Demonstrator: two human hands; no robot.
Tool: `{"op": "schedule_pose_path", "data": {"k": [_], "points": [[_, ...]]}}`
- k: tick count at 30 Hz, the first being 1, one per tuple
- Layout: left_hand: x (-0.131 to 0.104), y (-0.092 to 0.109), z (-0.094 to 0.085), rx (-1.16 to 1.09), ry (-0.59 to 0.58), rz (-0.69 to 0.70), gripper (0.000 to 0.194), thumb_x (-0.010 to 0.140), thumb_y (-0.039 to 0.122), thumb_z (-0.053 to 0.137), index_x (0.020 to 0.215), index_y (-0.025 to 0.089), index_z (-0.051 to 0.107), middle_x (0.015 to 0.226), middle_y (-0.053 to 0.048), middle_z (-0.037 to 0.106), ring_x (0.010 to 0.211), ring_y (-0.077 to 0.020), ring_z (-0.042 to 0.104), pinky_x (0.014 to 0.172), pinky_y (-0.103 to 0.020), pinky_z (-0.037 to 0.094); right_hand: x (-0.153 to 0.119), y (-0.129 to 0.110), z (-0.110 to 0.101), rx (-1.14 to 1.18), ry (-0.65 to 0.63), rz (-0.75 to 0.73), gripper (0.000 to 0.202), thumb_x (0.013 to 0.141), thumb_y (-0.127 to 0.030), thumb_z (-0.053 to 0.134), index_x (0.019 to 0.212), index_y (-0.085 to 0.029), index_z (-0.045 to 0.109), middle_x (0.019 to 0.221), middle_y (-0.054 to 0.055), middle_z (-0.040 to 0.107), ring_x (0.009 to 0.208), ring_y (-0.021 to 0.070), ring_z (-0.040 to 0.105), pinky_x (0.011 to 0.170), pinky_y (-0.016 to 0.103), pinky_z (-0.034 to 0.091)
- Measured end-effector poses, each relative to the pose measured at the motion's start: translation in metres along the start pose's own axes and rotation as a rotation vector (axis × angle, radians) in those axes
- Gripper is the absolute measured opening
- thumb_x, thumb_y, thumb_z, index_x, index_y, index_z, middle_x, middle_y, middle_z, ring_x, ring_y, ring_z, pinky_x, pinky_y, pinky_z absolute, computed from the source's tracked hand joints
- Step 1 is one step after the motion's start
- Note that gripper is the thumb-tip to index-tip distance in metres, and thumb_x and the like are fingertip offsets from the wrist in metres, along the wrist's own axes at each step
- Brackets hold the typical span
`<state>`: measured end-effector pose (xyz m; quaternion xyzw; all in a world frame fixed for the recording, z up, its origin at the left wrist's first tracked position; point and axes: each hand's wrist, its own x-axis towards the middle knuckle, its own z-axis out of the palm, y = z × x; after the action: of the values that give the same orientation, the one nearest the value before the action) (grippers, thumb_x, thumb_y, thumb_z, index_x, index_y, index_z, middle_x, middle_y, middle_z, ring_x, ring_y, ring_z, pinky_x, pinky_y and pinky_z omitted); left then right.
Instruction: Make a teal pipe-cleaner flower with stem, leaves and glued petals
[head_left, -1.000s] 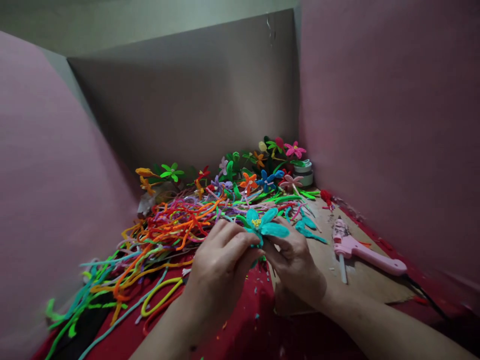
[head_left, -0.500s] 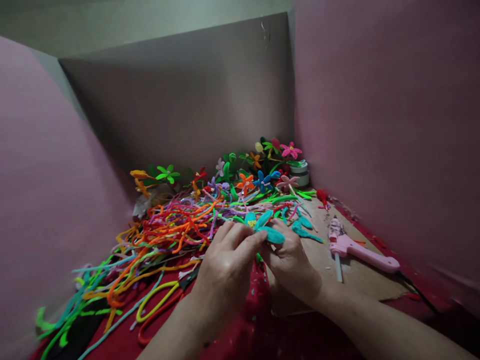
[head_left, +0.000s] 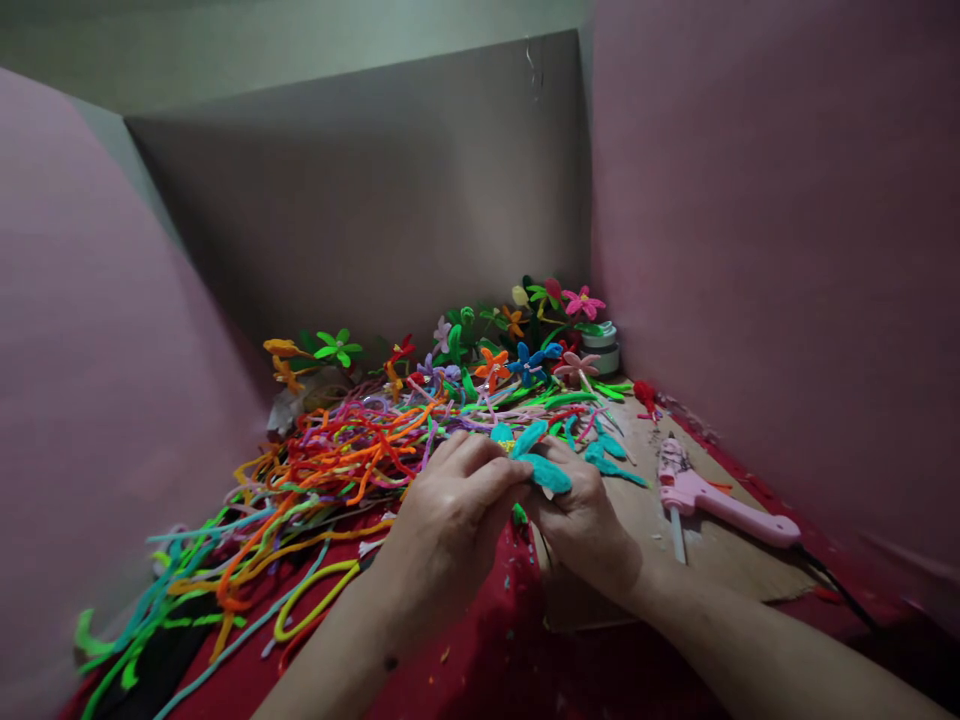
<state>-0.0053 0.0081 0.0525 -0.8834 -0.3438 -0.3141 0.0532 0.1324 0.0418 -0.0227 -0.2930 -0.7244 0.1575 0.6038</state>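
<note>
A turquoise pipe-cleaner flower (head_left: 549,474) with a yellow centre is held between both hands, in the middle of the view. My left hand (head_left: 457,510) is closed round its left side, thumb laid along a petal. From the right, my right hand (head_left: 581,520) grips the same flower, its fingers partly hidden behind the petals. Loose turquoise petal pieces (head_left: 606,458) lie just beyond my right hand. Left of my hands spreads a heap of colourful pipe cleaners (head_left: 352,450).
A pink glue gun (head_left: 724,510) rests on a cardboard sheet (head_left: 645,570) at the right, its cord trailing off. Finished flowers (head_left: 529,362) stand along the back by a small jar (head_left: 600,350). Scissors with a yellow handle (head_left: 315,600) lie on the red cloth (head_left: 480,660). Walls enclose three sides.
My left hand and forearm have shifted slightly left, covering more of the scissors. The flower is turned a little, and its yellow centre shows less. Both hands still grip it.
</note>
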Motion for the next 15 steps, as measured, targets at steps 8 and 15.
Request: {"op": "schedule_pose_path", "data": {"k": [8, 15], "points": [[-0.009, -0.01, -0.015, -0.118, 0.208, -0.217, 0.015, 0.083, 0.016, 0.052, 0.092, 0.019, 0.063, 0.087, -0.003, 0.062, 0.081, -0.0124, 0.057, 0.072, -0.024, 0.045, 0.001, -0.004, -0.002, 0.115, -0.002, 0.064, 0.014, 0.08, -0.013, 0.051, 0.067, -0.02, 0.052, 0.073, 0.002, 0.053, 0.078, 0.0179, 0.052, 0.07, 0.032, 0.045], [-0.011, -0.029, -0.006, -0.293, 0.409, -0.578, 0.013, 0.078, 0.025, 0.058, 0.087, 0.019, 0.065, 0.084, -0.001, 0.064, 0.076, -0.0134, 0.058, 0.068, -0.023, 0.046, 0.001, -0.006, 0.003, 0.522, -0.009, 0.302, 0.016, 0.079, -0.017, 0.054, 0.065, -0.021, 0.06, 0.064, -0.001, 0.055, 0.061, 0.0133, 0.051, 0.063, 0.027, 0.045]]}}
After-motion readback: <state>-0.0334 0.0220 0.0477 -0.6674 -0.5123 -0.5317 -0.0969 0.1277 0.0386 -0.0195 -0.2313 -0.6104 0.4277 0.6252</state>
